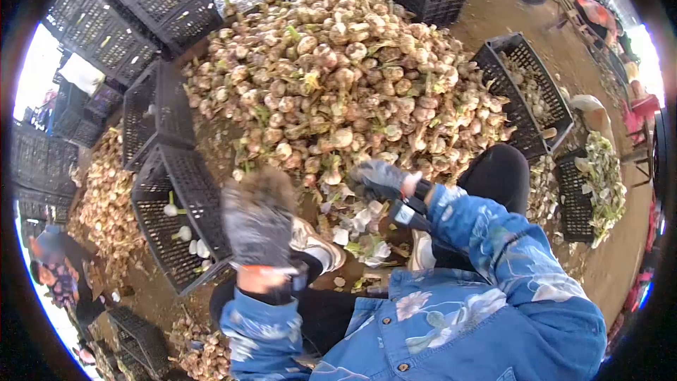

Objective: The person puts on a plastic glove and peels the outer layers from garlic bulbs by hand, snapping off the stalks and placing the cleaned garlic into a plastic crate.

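Note:
A large heap of garlic bulbs (338,85) with dry skins and stems lies in front of me. My right hand (379,179), in a grey glove, is curled closed at the heap's near edge; whatever its fingers hold is hidden. To the left, my gloved left hand (258,219) is smeared by motion, so its fingers do not show. It is beside a black plastic crate (156,257) that holds several clean white garlic bulbs (185,233) with short green stems. Garlic skins and trimmings (363,233) litter the ground between my shoes.
Another black crate (151,120) stands beyond the near one. Stacked crates (134,14) rise at the far left. On the right are a crate with garlic (486,74) and a pile of peelings (603,187). Another person (67,268) is at the left edge.

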Demonstrator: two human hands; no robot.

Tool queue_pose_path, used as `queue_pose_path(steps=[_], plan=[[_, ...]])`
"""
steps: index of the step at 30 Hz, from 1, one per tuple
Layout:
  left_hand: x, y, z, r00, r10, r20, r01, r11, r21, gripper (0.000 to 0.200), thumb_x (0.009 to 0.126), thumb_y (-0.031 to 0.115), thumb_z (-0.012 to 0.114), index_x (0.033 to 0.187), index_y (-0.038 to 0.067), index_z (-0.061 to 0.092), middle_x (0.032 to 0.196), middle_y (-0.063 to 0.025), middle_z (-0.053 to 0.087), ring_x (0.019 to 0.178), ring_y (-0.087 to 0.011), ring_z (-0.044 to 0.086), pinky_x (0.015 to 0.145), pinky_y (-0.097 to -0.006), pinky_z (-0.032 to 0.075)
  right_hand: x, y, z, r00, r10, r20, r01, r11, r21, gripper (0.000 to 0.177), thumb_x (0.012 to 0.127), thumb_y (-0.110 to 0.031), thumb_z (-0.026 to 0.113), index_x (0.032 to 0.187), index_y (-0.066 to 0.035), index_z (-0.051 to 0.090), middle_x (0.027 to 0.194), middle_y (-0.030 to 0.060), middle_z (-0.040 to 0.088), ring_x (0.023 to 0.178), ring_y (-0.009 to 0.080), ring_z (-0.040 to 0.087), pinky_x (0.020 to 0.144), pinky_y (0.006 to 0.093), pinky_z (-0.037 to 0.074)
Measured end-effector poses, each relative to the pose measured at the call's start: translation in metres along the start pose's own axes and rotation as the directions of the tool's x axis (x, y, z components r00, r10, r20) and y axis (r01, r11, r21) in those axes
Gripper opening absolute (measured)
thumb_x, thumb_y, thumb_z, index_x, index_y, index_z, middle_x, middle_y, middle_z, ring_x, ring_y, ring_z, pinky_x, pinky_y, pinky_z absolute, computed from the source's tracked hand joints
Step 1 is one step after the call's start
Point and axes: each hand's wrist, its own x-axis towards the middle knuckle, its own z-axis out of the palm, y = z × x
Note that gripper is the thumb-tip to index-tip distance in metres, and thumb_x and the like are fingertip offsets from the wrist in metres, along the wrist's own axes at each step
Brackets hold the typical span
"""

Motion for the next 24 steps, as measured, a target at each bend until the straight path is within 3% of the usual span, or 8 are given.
queue_pose_path(steps=[1,9,12,13,14,15,18,24], plan=[[-0.005,-0.019,0.001,0.997,-0.081,0.0,0.081,0.997,0.016,0.028,0.087,0.031,0.049,0.093,0.004,0.054,0.094,-0.0121,0.061,0.088,-0.0262,0.059,0.075,-0.0381,0.052,0.006,-0.029,-0.022,0.959,0.275,0.073,-0.283,0.945,0.163,0.032,0.082,-0.029,0.055,0.102,-0.005,0.06,0.094,0.0201,0.061,0.085,0.0297,0.059,0.071,0.0363,0.047],[0.012,-0.08,-0.024,0.975,-0.215,-0.052,0.218,0.902,0.372,0.036,0.09,0.036,0.045,0.117,0.012,0.047,0.11,-0.0096,0.057,0.092,-0.0234,0.058,0.074,-0.0358,0.05,0.152,0.018,-0.059,0.841,0.377,-0.388,-0.408,0.913,0.005,0.07,0.072,-0.045,0.061,0.121,0.002,0.043,0.112,0.0243,0.054,0.104,0.0357,0.053,0.087,0.036,0.042],[0.013,-0.081,-0.025,0.968,-0.251,0.004,0.232,0.903,0.362,0.038,0.089,0.036,0.049,0.119,0.013,0.045,0.108,-0.0071,0.055,0.092,-0.0196,0.057,0.077,-0.0324,0.049,0.258,0.123,-0.037,0.76,0.47,-0.449,-0.411,0.883,0.228,0.038,0.079,-0.032,0.061,0.099,0.0,0.057,0.076,0.0087,0.059,0.063,0.019,0.052,0.055,0.0358,0.043],[0.015,-0.081,-0.03,0.966,-0.258,-0.011,0.237,0.868,0.437,0.042,0.089,0.037,0.049,0.121,0.011,0.043,0.109,-0.0076,0.055,0.093,-0.0201,0.057,0.078,-0.032,0.048,0.221,0.082,-0.049,0.961,0.098,-0.26,-0.08,0.994,0.077,0.029,0.079,-0.031,0.061,0.09,-0.005,0.062,0.066,0.0098,0.059,0.056,0.0203,0.052,0.051,0.0345,0.043],[0.017,-0.081,-0.031,0.964,-0.263,-0.024,0.249,0.873,0.421,0.041,0.089,0.036,0.049,0.122,0.011,0.043,0.109,-0.0078,0.055,0.093,-0.02,0.057,0.077,-0.032,0.048,0.211,0.059,-0.052,0.946,-0.28,-0.166,0.1,0.735,-0.671,0.022,0.076,-0.028,0.06,0.082,-0.007,0.064,0.066,0.0149,0.061,0.058,0.0269,0.058,0.053,0.0363,0.045],[0.017,-0.079,-0.031,0.962,-0.271,-0.038,0.263,0.877,0.403,0.041,0.09,0.035,0.049,0.122,0.011,0.043,0.109,-0.008,0.055,0.093,-0.02,0.057,0.077,-0.032,0.048,0.204,0.033,-0.063,0.999,0.01,-0.031,-0.031,0.608,-0.793,0.026,0.07,-0.029,0.058,0.085,-0.008,0.063,0.08,0.0154,0.064,0.076,0.032,0.061,0.068,0.0411,0.045],[0.022,-0.081,-0.041,0.981,-0.187,-0.049,0.188,0.866,0.463,0.037,0.09,0.031,0.048,0.12,0.009,0.045,0.109,-0.008,0.055,0.093,-0.0164,0.055,0.078,-0.0294,0.047,0.203,0.059,-0.06,0.819,0.309,-0.484,-0.362,0.932,-0.016,0.044,0.071,-0.037,0.055,0.092,0.001,0.061,0.089,0.0242,0.061,0.085,0.037,0.058,0.075,0.0412,0.044],[0.031,-0.085,-0.035,0.942,0.299,0.154,-0.329,0.721,0.61,0.063,0.083,0.005,0.057,0.137,0.004,0.024,0.131,-0.0135,0.04,0.118,-0.0184,0.04,0.092,-0.0293,0.039,0.063,-0.05,-0.064,0.98,-0.166,-0.11,0.131,0.954,-0.271,0.028,0.078,-0.022,0.055,0.101,-0.007,0.061,0.082,0.0156,0.063,0.077,0.0296,0.062,0.068,0.035,0.049]])
